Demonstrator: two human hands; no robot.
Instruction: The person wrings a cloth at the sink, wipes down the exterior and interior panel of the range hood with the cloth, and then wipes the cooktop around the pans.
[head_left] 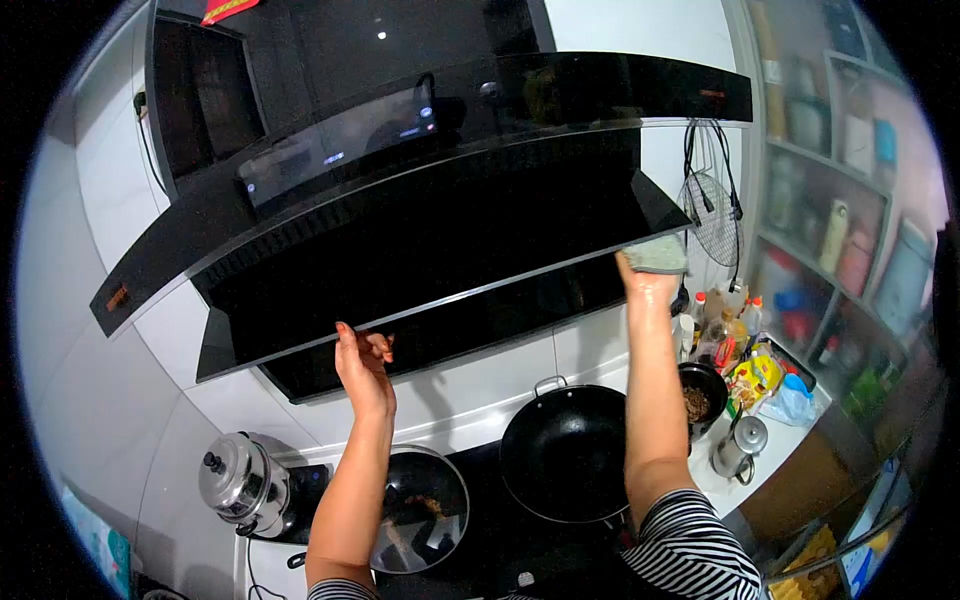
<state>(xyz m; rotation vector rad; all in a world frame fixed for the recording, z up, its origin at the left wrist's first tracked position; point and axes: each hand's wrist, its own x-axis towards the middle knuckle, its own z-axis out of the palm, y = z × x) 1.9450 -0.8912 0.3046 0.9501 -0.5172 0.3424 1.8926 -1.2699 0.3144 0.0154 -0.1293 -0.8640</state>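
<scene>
Under the hanging black panel point(440, 220) of a range hood, my left hand point(362, 370) is raised to the lower edge. One fingertip meets or overlaps that edge, while the other fingers stand apart and loosely bent, with nothing visible in them. Farther right, my right hand point(645, 285) is closed on a pale green cloth point(657, 254). The cloth lies at the panel's right lower corner, and it hides most of my fingers.
Below are a black wok point(565, 455) and a glass-lidded pan point(425, 505) on the stove. A steel pot point(240, 480) stands left. Bottles point(722, 335), a dark pot point(703, 395) and a metal pitcher point(741, 447) crowd the right counter. A wire strainer point(712, 220) hangs nearby.
</scene>
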